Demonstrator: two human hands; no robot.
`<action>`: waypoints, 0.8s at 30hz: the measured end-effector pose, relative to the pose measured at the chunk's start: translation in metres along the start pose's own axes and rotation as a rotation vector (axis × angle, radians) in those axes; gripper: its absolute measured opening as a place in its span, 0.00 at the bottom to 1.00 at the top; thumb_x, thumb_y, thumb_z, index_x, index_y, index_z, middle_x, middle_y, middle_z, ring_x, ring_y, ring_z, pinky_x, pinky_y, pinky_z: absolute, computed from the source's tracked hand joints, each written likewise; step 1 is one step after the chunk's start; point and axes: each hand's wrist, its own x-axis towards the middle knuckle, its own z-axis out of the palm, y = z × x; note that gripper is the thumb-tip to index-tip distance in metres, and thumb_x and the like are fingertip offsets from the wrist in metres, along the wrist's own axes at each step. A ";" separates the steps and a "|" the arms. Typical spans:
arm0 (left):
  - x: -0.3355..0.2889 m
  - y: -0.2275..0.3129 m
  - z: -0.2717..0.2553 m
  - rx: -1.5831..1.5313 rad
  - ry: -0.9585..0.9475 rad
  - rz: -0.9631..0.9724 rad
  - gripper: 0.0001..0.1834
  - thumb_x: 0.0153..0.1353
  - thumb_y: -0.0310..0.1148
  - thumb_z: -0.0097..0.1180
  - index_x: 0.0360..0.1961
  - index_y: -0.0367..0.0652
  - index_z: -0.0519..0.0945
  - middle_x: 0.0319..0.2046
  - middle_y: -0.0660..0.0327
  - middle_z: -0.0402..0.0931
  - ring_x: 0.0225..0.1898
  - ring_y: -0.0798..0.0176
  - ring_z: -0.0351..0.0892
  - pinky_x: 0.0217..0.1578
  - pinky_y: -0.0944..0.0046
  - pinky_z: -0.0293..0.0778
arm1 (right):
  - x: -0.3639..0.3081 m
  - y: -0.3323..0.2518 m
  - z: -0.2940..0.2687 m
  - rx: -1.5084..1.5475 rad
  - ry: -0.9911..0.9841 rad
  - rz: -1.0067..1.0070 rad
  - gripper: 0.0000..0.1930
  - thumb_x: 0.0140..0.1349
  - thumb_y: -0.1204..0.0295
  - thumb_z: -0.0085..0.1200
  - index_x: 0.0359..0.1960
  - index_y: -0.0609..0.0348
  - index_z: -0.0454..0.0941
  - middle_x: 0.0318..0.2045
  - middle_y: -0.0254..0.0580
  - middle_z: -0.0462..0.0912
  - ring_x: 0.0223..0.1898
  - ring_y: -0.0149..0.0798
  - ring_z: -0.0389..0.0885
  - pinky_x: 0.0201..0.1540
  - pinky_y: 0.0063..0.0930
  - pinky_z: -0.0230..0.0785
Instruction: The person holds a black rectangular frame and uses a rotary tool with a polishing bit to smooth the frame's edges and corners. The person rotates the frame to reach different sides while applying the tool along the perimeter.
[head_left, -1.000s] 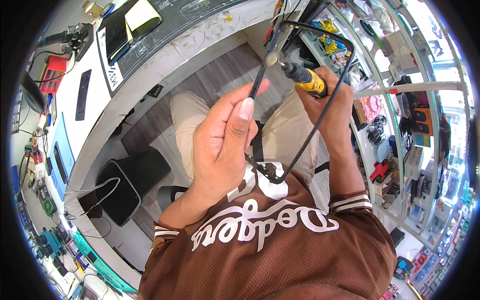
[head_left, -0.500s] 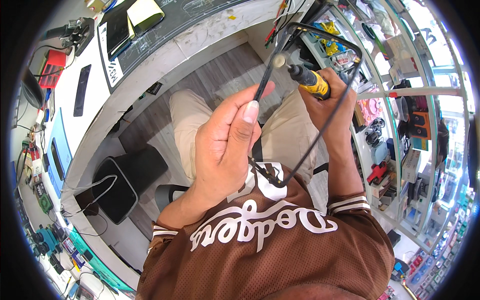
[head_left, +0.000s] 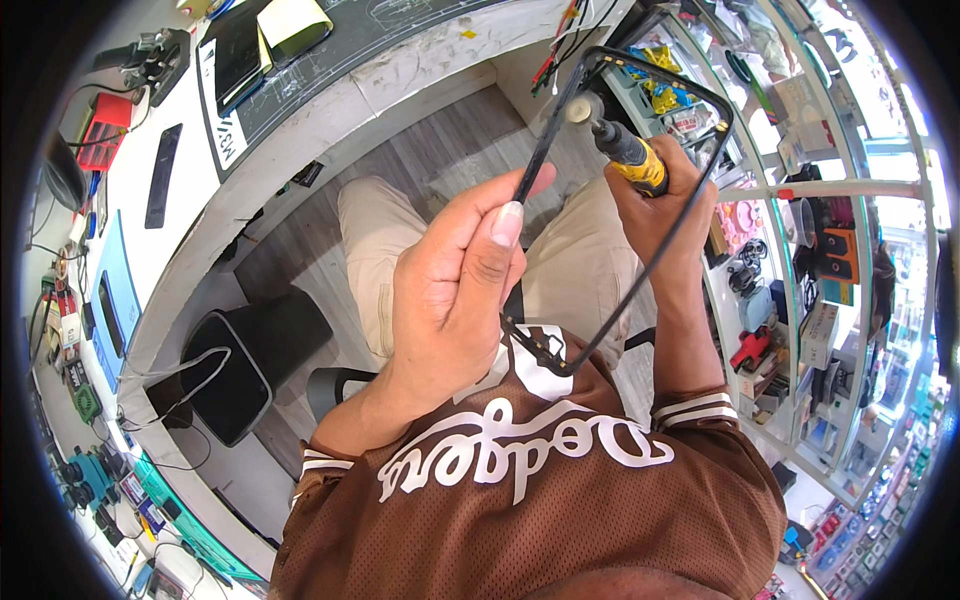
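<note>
You sit at a white workbench [head_left: 420,70] that curves across the upper left of the frame, with a dark cutting mat [head_left: 330,50] on top and grey wood-look flooring [head_left: 440,160] below it. Glass display shelves [head_left: 800,200] packed with small goods fill the right side. On the bench at upper left lie a black phone [head_left: 163,175], a red tray [head_left: 105,130] and a yellow pad [head_left: 295,20]; a black stool [head_left: 245,365] stands at lower left beside your knee.

Your left hand [head_left: 455,290] is clamped on the near side of a thin black rectangular frame [head_left: 655,255], held up over your lap at centre frame. Your right hand [head_left: 670,200], upper right of centre, is closed around a yellow-and-black rotary tool [head_left: 630,160], whose small round wheel [head_left: 580,108] touches the frame's upper left edge. Your left hand hides much of the frame's near side, and your brown jersey [head_left: 540,490] fills the bottom of the frame.
</note>
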 end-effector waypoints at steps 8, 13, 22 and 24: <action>-0.001 0.001 0.000 -0.026 -0.018 -0.002 0.19 0.79 0.31 0.45 0.63 0.33 0.76 0.23 0.74 0.64 0.24 0.81 0.58 0.25 0.77 0.55 | 0.001 0.001 -0.002 -0.023 -0.003 0.045 0.13 0.52 0.73 0.73 0.36 0.60 0.83 0.22 0.38 0.79 0.23 0.28 0.74 0.30 0.24 0.71; -0.002 -0.001 0.001 0.023 -0.013 0.043 0.19 0.78 0.31 0.47 0.63 0.33 0.76 0.24 0.74 0.65 0.25 0.81 0.59 0.26 0.77 0.56 | 0.001 0.006 -0.003 -0.030 0.021 0.027 0.13 0.52 0.73 0.73 0.35 0.61 0.82 0.20 0.38 0.78 0.22 0.28 0.74 0.29 0.24 0.70; -0.004 -0.003 0.000 0.097 0.016 0.061 0.19 0.78 0.31 0.47 0.63 0.34 0.76 0.24 0.73 0.66 0.26 0.81 0.60 0.27 0.77 0.57 | -0.005 0.002 -0.002 -0.009 -0.011 0.023 0.11 0.52 0.73 0.72 0.34 0.61 0.81 0.20 0.37 0.77 0.22 0.28 0.73 0.29 0.24 0.69; -0.004 -0.005 -0.002 0.096 0.012 0.076 0.19 0.78 0.31 0.47 0.63 0.34 0.76 0.25 0.73 0.67 0.26 0.81 0.60 0.27 0.77 0.58 | -0.007 0.002 0.000 0.036 -0.012 -0.005 0.09 0.53 0.75 0.68 0.31 0.63 0.78 0.22 0.37 0.75 0.24 0.24 0.71 0.29 0.24 0.67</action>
